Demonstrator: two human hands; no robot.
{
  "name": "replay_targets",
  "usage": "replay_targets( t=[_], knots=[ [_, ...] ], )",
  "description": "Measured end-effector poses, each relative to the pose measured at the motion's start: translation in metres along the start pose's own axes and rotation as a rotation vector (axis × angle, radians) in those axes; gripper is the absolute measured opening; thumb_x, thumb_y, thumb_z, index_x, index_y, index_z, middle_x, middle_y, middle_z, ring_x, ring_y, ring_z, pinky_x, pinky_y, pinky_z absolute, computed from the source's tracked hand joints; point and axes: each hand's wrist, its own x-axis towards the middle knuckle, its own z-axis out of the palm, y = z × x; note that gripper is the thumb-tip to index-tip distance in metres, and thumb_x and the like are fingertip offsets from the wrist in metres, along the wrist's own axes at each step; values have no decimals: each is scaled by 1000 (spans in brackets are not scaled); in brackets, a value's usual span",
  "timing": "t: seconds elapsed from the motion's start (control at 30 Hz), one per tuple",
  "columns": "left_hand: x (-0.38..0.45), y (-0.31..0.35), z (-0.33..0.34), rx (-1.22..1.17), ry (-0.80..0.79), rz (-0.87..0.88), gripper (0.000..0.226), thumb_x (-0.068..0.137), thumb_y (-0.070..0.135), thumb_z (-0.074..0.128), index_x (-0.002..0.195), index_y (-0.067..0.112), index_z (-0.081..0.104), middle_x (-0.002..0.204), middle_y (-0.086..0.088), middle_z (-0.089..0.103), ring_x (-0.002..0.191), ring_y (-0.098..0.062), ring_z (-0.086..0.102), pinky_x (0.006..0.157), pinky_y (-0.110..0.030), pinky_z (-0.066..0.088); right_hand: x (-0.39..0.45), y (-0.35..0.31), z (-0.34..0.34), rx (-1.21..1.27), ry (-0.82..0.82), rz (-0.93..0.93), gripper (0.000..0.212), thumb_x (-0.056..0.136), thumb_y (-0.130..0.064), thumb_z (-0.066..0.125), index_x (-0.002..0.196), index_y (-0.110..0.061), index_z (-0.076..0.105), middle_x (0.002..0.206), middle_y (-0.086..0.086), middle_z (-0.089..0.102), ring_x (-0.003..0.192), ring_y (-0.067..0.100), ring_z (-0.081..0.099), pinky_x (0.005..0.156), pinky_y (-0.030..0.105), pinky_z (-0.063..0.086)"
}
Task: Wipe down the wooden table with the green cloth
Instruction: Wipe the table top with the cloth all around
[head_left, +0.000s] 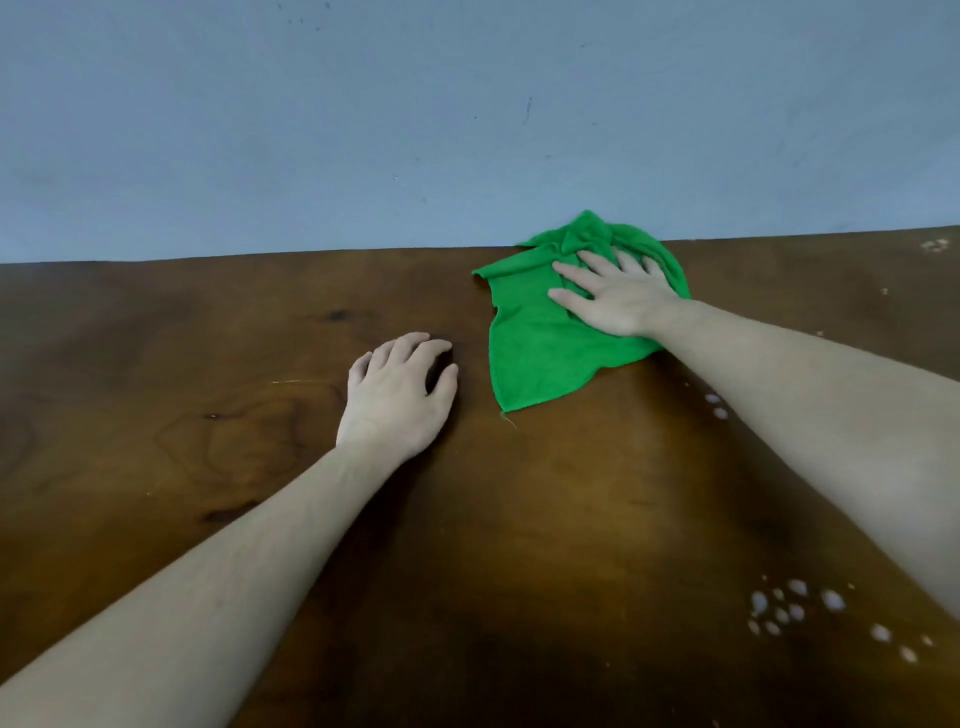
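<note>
The left hand (397, 395) rests on the table (182, 415), fingers loosely curled, holding nothing. Just beside it lies the cloth (540, 343), near the far edge by the wall (363, 130). The right hand (615, 299) presses it flat, fingers spread. White spots (795, 608) dot the table's right.

The crumpled bright green microfibre cloth (540, 338) under my right hand (618, 301) is one solid green, unpatterned. The dark brown wooden table (260, 415) shows swirling grain and darker knots, with pale whitish spots (795, 610) near its right edge. Beyond its far edge, the painted wall (363, 130) is flat grey-blue with small dark scuffs.
</note>
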Motion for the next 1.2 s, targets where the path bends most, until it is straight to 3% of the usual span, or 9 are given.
replay_targets(
  t=[0.2,0.43,0.6,0.83,1.0,1.2],
  knots=[
    [-19,3,-9,-31,-69,80,42,101,50,34,137,36,51,149,9,44,142,-16,33,119,-45,18,-75,-27,18,-37,14,-63,80,86,-84,2,157,-46,2,168,-5,-2,154,28,-2,122,56,-1],
    [-97,5,-22,-92,-96,176,42,102,49,31,135,35,53,148,10,45,141,-13,33,119,-43,18,-176,-75,40,-32,34,-151,62,104,-55,9,160,-28,3,168,-3,-2,154,21,-3,124,39,-1],
    [-151,-4,-30,-147,-78,249,39,102,48,34,128,30,56,139,9,54,134,-12,43,118,-42,25,-249,-109,53,-5,27,-194,59,106,-51,12,160,-28,7,168,-6,1,154,20,-1,124,35,-3],
    [-211,-3,-43,-233,-77,273,39,101,44,38,135,25,46,134,0,58,126,-22,50,114,-44,29,-344,-148,69,-37,0,-234,58,99,-66,10,155,-50,12,168,-10,1,154,25,-2,123,49,-3],
    [-237,3,-48,-218,-108,315,40,101,44,39,135,26,49,134,0,54,125,-24,49,110,-45,33,-392,-150,81,-72,-8,-274,69,93,-73,3,157,-45,7,167,-12,-3,154,22,-7,123,50,-4],
    [-249,6,-47,-211,-77,336,34,99,43,46,123,24,61,129,1,43,108,-24,55,103,-41,39,-421,-128,81,-146,-12,-367,63,101,-61,5,159,-37,6,168,-9,1,154,22,-1,124,42,-1]
  ],
)
